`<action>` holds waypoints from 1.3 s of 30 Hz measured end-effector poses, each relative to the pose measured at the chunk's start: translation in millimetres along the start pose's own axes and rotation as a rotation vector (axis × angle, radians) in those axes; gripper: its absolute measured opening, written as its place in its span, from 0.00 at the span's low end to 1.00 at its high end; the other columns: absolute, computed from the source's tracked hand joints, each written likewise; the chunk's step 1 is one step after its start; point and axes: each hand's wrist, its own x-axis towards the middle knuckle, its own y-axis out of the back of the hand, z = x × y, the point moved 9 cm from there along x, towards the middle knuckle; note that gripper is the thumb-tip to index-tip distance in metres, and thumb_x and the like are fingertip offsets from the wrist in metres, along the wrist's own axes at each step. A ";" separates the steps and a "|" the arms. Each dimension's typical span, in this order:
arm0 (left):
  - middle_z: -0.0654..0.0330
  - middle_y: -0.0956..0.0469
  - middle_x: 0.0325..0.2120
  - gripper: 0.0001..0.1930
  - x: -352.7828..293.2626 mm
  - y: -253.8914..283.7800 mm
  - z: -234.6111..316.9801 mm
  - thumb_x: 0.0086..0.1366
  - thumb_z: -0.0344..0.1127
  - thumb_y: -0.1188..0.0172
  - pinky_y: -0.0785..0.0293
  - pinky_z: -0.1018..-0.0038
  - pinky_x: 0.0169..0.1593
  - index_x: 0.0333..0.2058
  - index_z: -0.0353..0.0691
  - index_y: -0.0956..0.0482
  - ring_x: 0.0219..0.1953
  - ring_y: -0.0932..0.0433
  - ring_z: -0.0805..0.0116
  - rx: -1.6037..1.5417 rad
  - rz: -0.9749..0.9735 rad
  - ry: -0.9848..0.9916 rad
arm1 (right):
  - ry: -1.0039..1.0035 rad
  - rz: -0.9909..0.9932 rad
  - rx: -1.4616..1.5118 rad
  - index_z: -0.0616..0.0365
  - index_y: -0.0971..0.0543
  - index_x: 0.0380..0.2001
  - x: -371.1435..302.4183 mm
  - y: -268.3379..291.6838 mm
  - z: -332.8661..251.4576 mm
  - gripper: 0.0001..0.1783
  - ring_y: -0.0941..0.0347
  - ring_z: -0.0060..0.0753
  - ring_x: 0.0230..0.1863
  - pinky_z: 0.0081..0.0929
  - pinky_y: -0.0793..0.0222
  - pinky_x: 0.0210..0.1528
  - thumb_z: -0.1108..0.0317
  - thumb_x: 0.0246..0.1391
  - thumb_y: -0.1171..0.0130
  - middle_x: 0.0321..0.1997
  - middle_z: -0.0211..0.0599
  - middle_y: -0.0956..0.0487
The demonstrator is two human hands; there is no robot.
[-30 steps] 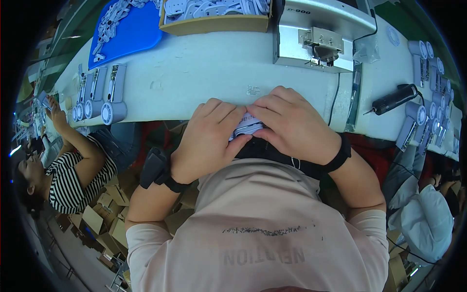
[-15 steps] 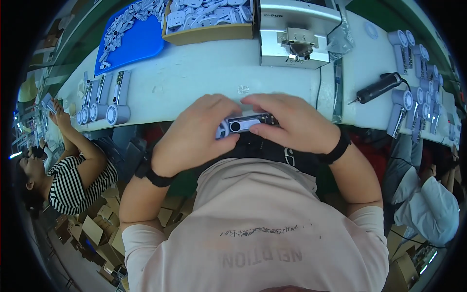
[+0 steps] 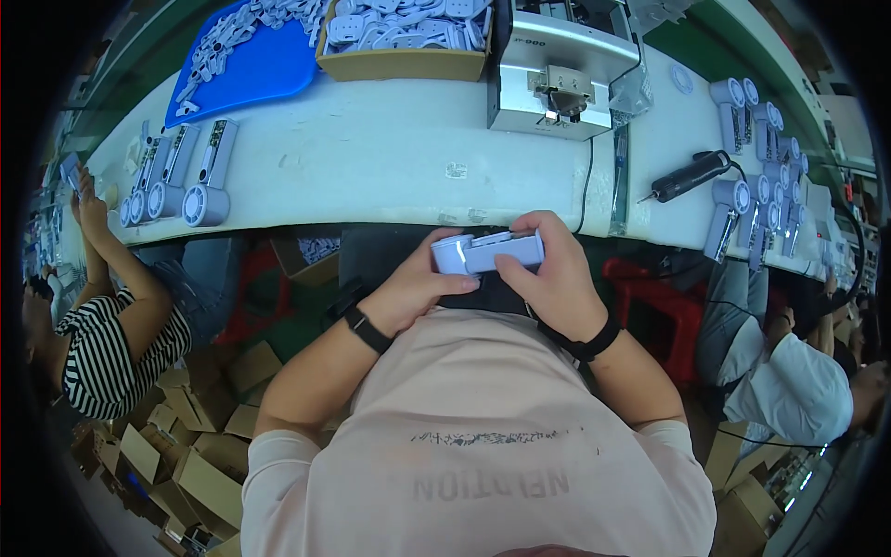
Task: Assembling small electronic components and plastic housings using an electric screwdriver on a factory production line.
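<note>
Close to my body, just off the table's near edge, I hold a light-blue handheld fan (image 3: 506, 252) lying sideways between both hands. My left hand (image 3: 413, 286) is closed around its round head, with the thumb along the near side. Gripping the handle end is my right hand (image 3: 568, 290), its thumb on the near side and its fingers over the far side. A raised, lid-like piece shows along the top of the handle; whether it is fully seated I cannot tell. Several similar fans (image 3: 206, 202) with open handles lie at the table's left.
A blue tray (image 3: 269, 96) and a cardboard box (image 3: 404, 66) hold loose light-blue parts at the back. Beside them stands a silver machine (image 3: 548, 111). To the right lie a black electric screwdriver (image 3: 691, 176) and more fans (image 3: 729, 197). Co-workers sit on both sides.
Both hands have drawn the fan back toward my body. It has been turned, so the open handle with its circuit board no longer shows and smooth casing faces up.
</note>
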 end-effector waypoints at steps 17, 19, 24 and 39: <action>0.58 0.19 0.52 0.29 34.4 -13.6 -26.9 0.55 0.15 0.36 0.21 0.68 0.56 0.58 0.36 0.22 0.53 0.19 0.63 -0.173 -0.168 0.392 | 0.217 0.172 -0.379 0.60 0.25 0.37 11.1 3.1 -3.0 0.16 0.24 0.48 0.25 0.37 0.27 0.26 0.69 0.50 0.27 0.31 0.45 0.24; 0.58 0.19 0.52 0.29 31.7 -12.7 -20.9 0.55 0.15 0.35 0.21 0.68 0.56 0.58 0.36 0.22 0.52 0.19 0.64 -0.180 -0.150 0.377 | 0.237 0.178 -0.363 0.60 0.25 0.36 9.9 1.6 -3.1 0.16 0.24 0.48 0.24 0.38 0.28 0.25 0.69 0.50 0.28 0.31 0.44 0.24; 0.56 0.18 0.48 0.26 30.0 -10.2 -24.2 0.56 0.14 0.33 0.19 0.68 0.52 0.55 0.33 0.21 0.50 0.18 0.63 -0.266 -0.116 0.453 | 0.181 0.206 -0.318 0.60 0.25 0.36 17.2 5.3 -3.1 0.15 0.24 0.50 0.24 0.39 0.28 0.25 0.70 0.50 0.28 0.29 0.44 0.24; 0.56 0.21 0.56 0.32 -48.3 -14.0 55.2 0.58 0.23 0.26 0.27 0.63 0.66 0.62 0.38 0.26 0.60 0.22 0.59 0.350 -0.045 -0.160 | 0.498 0.085 -0.073 0.61 0.21 0.44 -25.6 10.9 -39.7 0.22 0.19 0.51 0.38 0.38 0.21 0.37 0.69 0.49 0.22 0.40 0.45 0.19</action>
